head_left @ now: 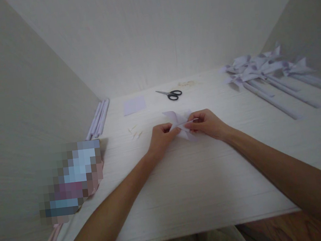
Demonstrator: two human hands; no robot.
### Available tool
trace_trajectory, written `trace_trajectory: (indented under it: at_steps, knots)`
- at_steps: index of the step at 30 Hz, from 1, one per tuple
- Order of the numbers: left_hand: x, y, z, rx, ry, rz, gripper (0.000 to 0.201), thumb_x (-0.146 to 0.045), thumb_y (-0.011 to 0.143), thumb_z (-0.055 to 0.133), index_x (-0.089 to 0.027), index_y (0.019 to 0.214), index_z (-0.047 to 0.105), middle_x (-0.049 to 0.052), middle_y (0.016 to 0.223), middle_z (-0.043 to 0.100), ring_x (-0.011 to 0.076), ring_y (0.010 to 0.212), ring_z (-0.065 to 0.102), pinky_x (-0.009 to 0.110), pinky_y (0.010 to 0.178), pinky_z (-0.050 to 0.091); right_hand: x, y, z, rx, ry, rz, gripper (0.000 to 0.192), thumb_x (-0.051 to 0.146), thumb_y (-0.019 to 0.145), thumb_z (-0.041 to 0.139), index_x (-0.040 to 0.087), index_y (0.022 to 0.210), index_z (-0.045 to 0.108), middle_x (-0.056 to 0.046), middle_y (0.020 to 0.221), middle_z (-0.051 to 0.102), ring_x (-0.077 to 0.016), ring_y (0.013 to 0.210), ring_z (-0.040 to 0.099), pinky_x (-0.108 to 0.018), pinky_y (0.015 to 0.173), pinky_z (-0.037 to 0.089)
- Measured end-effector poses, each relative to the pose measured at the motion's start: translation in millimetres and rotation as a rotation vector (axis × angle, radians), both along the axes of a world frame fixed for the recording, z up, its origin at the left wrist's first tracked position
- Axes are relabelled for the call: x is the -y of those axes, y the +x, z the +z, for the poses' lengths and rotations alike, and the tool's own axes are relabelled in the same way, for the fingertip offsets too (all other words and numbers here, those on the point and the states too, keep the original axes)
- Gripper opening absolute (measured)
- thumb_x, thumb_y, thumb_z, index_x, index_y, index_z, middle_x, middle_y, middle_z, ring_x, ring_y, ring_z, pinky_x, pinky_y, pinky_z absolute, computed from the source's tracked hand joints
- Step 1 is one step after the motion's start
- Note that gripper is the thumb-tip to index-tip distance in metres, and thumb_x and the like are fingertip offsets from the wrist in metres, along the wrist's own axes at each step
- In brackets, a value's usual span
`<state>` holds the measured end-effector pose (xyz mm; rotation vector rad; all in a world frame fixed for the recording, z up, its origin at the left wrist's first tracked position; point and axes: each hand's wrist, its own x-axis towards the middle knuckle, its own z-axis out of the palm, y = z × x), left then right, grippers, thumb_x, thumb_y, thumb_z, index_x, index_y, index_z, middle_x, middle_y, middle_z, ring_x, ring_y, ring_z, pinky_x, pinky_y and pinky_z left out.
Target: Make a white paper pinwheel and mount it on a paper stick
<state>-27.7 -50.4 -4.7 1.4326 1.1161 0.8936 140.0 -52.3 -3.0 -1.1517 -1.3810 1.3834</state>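
Observation:
Between my two hands is a pale lilac paper pinwheel (pixel 185 134), its corners curling up around the middle. My left hand (pixel 163 135) grips its left side, with the thumb pressed near the centre. My right hand (pixel 205 123) pinches the right side between thumb and fingers; whether a small pin is also in those fingers I cannot tell. Beyond the hands lie black-handled scissors (pixel 172 94), blades pointing left. A square of lilac paper (pixel 134 105) is flat to the left of them. Several small pale pieces (pixel 135 133) are scattered left of my left hand.
Several finished-looking pinwheels (pixel 254 69) on rolled paper sticks lie at the back right. Rolled paper tubes (pixel 99 117) rest by the left wall. A blurred-out object (pixel 77 176) with a pink strap is at the left edge. Small beige bits (pixel 185 83) lie behind the scissors.

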Motion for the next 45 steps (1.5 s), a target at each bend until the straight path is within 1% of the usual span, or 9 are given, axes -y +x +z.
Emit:
trace_trajectory:
  at_steps: [14,17,20,23,26,34,39,42,45]
  knots:
    - [1,1,0.5,-0.015,0.040,-0.025,0.018,-0.029,0.063,0.057,-0.013,0.068,0.064,-0.001,0.060,0.058,0.0109,0.058,0.052,0.023,0.057,0.037,1,-4,1.5,0.161,0.036,-0.054,0.022,0.030,0.057,0.065,0.014,0.055,0.050,0.004,0.044,0.048,-0.0046,0.039,0.040,-0.018,0.036,0.027]
    - [1,1,-2.0,0.012,0.055,-0.019,0.018,-0.030,0.063,0.057,-0.014,0.067,0.063,-0.001,0.062,0.059,0.0112,0.060,0.053,0.024,0.060,0.039,3,-8,1.6,0.074,0.089,-0.118,0.025,0.026,0.054,0.067,0.017,0.064,0.046,0.005,0.052,0.051,-0.0063,0.043,0.045,-0.018,0.039,0.032]
    - [1,1,-3.7,0.012,0.076,-0.025,0.017,-0.029,0.063,0.057,-0.013,0.066,0.063,-0.001,0.062,0.058,0.0112,0.060,0.053,0.024,0.060,0.039,5,-11,-0.4,-0.082,0.087,-0.166,0.044,0.020,0.050,0.069,0.021,0.082,0.039,0.006,0.064,0.055,-0.0088,0.051,0.052,-0.020,0.044,0.040]
    - [0,0,-3.8,-0.029,0.106,-0.048,0.017,-0.028,0.063,0.056,-0.013,0.063,0.062,-0.001,0.059,0.057,0.0107,0.058,0.051,0.024,0.059,0.039,4,-10,-2.2,-0.114,0.071,-0.138,0.063,0.017,0.049,0.070,0.024,0.100,0.034,0.007,0.065,0.055,-0.0091,0.051,0.053,-0.021,0.045,0.042]
    - [-1,0,-2.8,-0.087,0.123,-0.095,0.015,-0.026,0.062,0.056,-0.012,0.061,0.061,-0.001,0.058,0.056,0.0101,0.056,0.050,0.023,0.058,0.038,2,-5,-1.2,-0.055,0.053,-0.082,0.073,0.016,0.049,0.070,0.024,0.110,0.032,0.006,0.062,0.056,-0.0095,0.048,0.052,-0.021,0.043,0.041]
    - [-3,-2,-1.1,-0.106,0.090,-0.255,0.008,-0.020,0.060,0.056,-0.013,0.060,0.060,0.000,0.062,0.057,0.0099,0.057,0.050,0.023,0.058,0.038,1,5,5.6,0.147,0.078,0.081,0.071,0.013,0.048,0.070,0.020,0.112,0.042,0.006,0.055,0.056,-0.0079,0.043,0.049,-0.018,0.040,0.036]
    - [-4,-2,0.3,-0.005,0.036,-0.156,0.013,-0.025,0.061,0.057,-0.013,0.062,0.062,-0.001,0.059,0.057,0.0107,0.058,0.051,0.024,0.061,0.039,4,-2,4.4,-0.037,0.059,-0.051,0.076,0.014,0.046,0.072,0.021,0.115,0.041,0.008,0.053,0.054,-0.0078,0.043,0.047,-0.019,0.041,0.035]
    - [-5,-1,0.7,0.173,-0.022,-0.077,0.020,-0.031,0.063,0.057,-0.013,0.062,0.063,0.001,0.061,0.059,0.0114,0.061,0.052,0.025,0.063,0.040,4,-8,1.7,-0.173,0.051,-0.171,0.077,0.017,0.046,0.073,0.022,0.115,0.039,0.007,0.056,0.055,-0.0085,0.046,0.049,-0.021,0.046,0.038]
    - [-3,3,1.1,0.377,-0.074,0.004,0.018,-0.030,0.062,0.060,-0.013,0.062,0.063,0.002,0.063,0.061,0.0117,0.064,0.055,0.025,0.066,0.042,4,-15,-0.8,-0.264,0.027,-0.284,0.077,0.019,0.046,0.073,0.022,0.115,0.038,0.005,0.063,0.057,-0.0096,0.051,0.052,-0.024,0.053,0.042]
